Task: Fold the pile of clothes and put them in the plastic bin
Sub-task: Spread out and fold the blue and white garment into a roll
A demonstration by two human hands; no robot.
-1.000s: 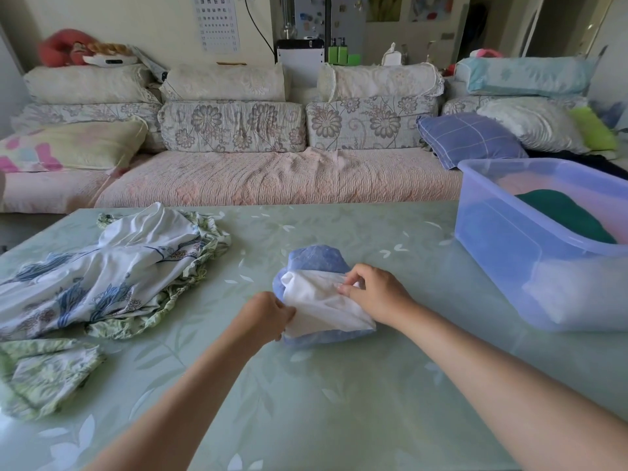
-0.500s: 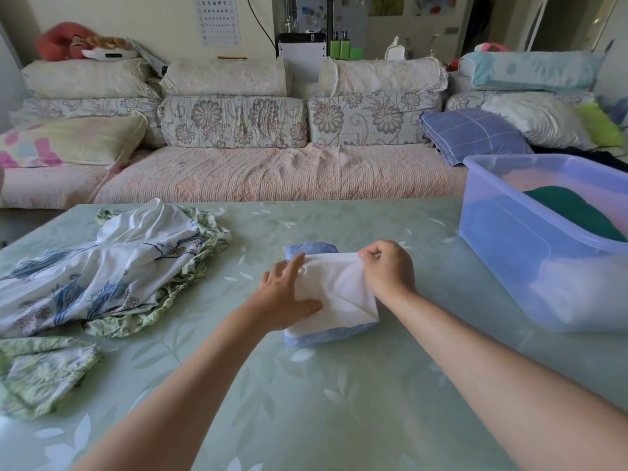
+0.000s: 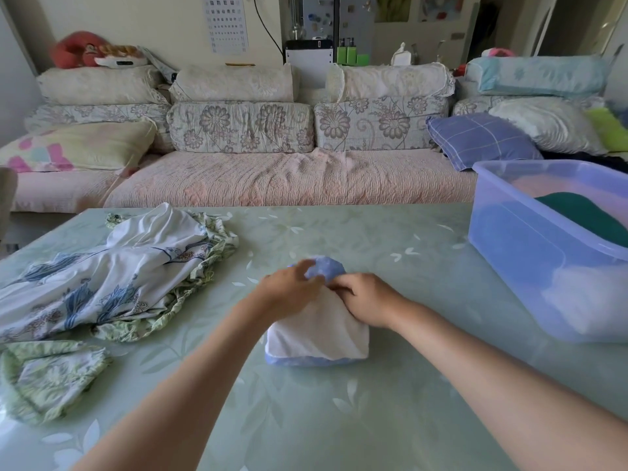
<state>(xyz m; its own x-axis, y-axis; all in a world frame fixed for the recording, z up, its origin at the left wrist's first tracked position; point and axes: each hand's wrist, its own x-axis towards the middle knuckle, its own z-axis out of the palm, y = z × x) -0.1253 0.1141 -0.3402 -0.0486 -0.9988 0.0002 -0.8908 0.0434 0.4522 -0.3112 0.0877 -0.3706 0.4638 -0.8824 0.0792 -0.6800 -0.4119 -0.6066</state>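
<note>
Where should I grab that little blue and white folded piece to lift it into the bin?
Its two long side edges: left hand from the left, right hand from the right, each slid underneath. The folded piece lies flat in loose layers, so lifting by one end would likely unfold it.

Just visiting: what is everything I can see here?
small garment: one, blue and white, table centre
floral garment: one, white and blue, table left
green print cloth: one, pale green, near-left corner
plastic bin: one, translucent blue, table right, clothes inside
table: one, pale green, foreground
sofa: one, pink cover, behind table
checked cushion: one, blue, sofa right
left hand: one, grips small garment's far end
right hand: one, grips it alongside
</note>
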